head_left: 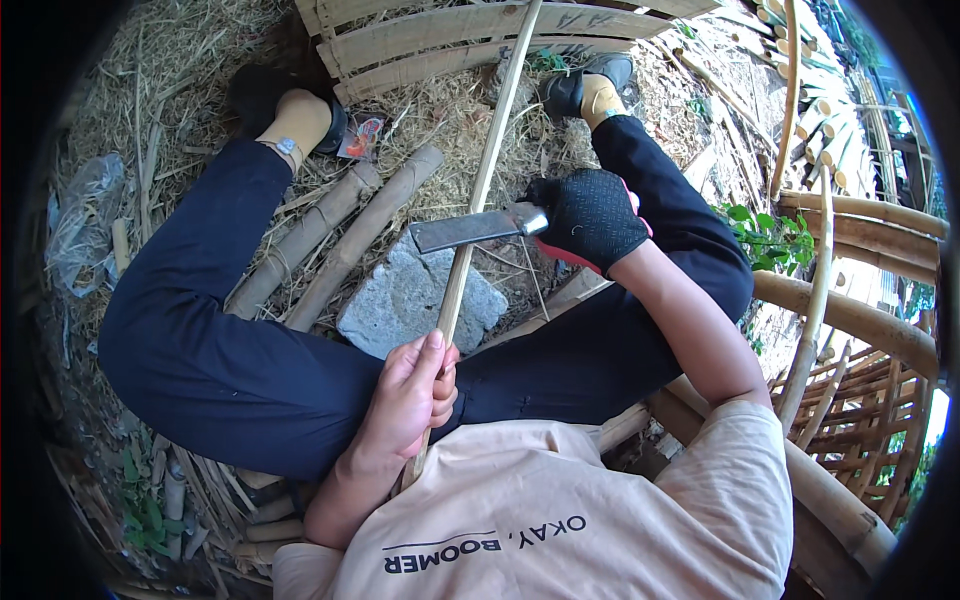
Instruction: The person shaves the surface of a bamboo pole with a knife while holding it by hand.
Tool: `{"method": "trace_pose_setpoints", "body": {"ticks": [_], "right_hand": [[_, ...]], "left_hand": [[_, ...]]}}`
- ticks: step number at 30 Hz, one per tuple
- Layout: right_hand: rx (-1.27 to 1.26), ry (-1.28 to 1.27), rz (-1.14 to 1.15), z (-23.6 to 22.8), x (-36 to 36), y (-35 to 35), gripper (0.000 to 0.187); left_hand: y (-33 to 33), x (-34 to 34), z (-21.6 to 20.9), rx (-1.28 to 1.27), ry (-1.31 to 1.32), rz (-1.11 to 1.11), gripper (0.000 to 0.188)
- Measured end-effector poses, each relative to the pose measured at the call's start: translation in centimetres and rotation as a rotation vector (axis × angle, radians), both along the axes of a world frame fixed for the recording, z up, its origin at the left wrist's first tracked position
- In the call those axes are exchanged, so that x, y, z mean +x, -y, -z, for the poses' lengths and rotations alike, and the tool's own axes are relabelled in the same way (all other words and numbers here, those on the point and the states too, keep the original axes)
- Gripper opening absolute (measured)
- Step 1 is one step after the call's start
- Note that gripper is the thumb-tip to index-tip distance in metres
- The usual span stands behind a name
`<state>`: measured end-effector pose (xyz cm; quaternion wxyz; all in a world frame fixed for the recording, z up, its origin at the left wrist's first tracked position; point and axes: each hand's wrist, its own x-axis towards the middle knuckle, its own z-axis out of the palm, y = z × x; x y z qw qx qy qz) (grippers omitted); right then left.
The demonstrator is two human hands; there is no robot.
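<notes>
The right hand [592, 220], in a black glove, is closed around the handle of a cleaver [478, 228]; the glove hides the handle completely, so only the flat grey blade shows. The blade lies across a long bamboo strip [487, 170], touching it just above the grey stone block [420, 292]. The left hand [415, 392], bare, is wrapped tightly around the lower part of the strip, just below the stone block. The strip's bottom end disappears behind the left hand and the beige shirt [560, 510]; its top end runs out of the picture past the slatted bamboo panel [470, 40], far above the stone block.

The stone block sits on straw between the person's bent legs, partly covered by the strip. Two thick bamboo poles [340, 235] lie just left of it, their lower ends hidden under the left thigh. There is little open ground around the stone block: legs close in on both sides. Right of it, well apart, stacked bamboo poles [860, 320] curve toward the rim, their ends cut off.
</notes>
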<state>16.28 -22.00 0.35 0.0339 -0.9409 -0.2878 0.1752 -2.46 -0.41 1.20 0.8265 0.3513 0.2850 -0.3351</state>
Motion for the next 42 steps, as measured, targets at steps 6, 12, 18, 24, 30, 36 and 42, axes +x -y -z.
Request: {"method": "trace_pose_setpoints", "body": {"ticks": [6,12,18,24,30,36,42], "right_hand": [[0.027,0.133,-0.015,0.4,0.7,0.1,0.021],[-0.08,0.136,0.098,0.4,2.2,0.7,0.02],[0.003,0.25,0.175,1.1,3.2,1.7,0.019],[-0.053,0.271,0.371,-0.3,6.2,4.4,0.034],[0.039,0.027,0.147,-1.4,2.3,1.0,0.026],[0.032,-0.04,0.038,-1.0,0.1,0.1,0.021],[-0.038,0.01,0.037,0.1,1.3,0.3,0.018]], "left_hand": [[-0.1,0.1,-0.3,0.017,-0.002,-0.01,0.035],[-0.2,0.0,-0.3,0.015,-0.006,-0.015,0.035],[-0.3,-0.1,-0.1,-0.022,0.0,-0.021,0.035],[-0.6,-0.3,-0.2,-0.043,-0.003,-0.002,0.036],[-0.6,0.2,-0.4,-0.064,-0.035,-0.006,0.036],[-0.5,0.0,-0.4,-0.042,-0.016,0.005,0.036],[-0.3,-0.1,-0.2,0.028,0.008,-0.002,0.035]]}}
